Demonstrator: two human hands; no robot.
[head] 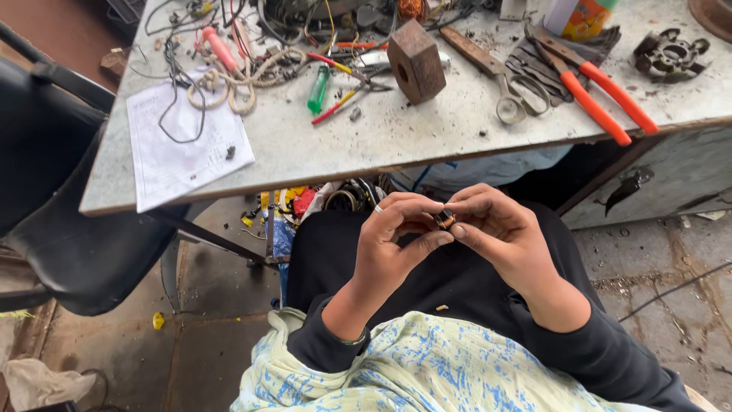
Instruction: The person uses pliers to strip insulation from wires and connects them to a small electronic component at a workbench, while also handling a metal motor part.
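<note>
Over my lap, my left hand (389, 244) and my right hand (499, 233) meet at the fingertips. Between them they pinch a small dark coil-like part with copper-coloured winding (444, 220). Both thumbs and forefingers close on it from either side. My left hand wears a ring and a green wristband. My dark sleeves and a light blue patterned cloth (427, 366) lie below the hands.
A grey worktable (427, 141) stands just ahead, with a paper sheet (179, 149), tangled wires, a green screwdriver (318, 90), a wooden block (415, 61), scissors (503, 84) and orange-handled pliers (595, 88). A black chair (53, 198) stands at left. Scraps litter the floor under the table.
</note>
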